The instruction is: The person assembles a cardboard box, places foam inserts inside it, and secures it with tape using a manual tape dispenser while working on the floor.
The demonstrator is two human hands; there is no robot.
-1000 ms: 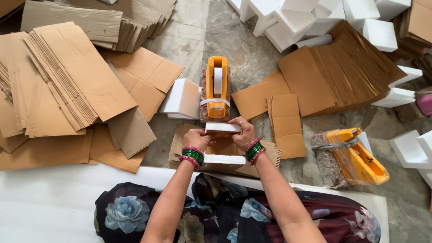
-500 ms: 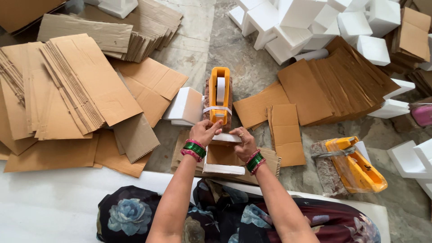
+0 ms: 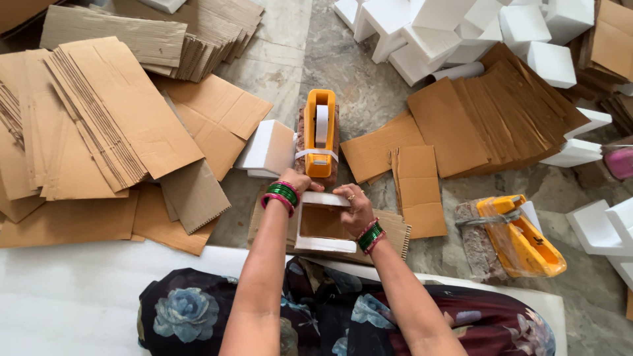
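Flattened cartons and foam blocks spread over a grey stone floor (image 3: 283, 72)

Stacks of flat brown corrugated cardboard sheets (image 3: 99, 118) cover the floor's left side, with a fanned pile of brown cardboard panels (image 3: 501, 112) toward the right. White foam blocks (image 3: 461, 33) crowd the far right corner. A second orange tape dispenser (image 3: 521, 234) lies on its side near the right edge.
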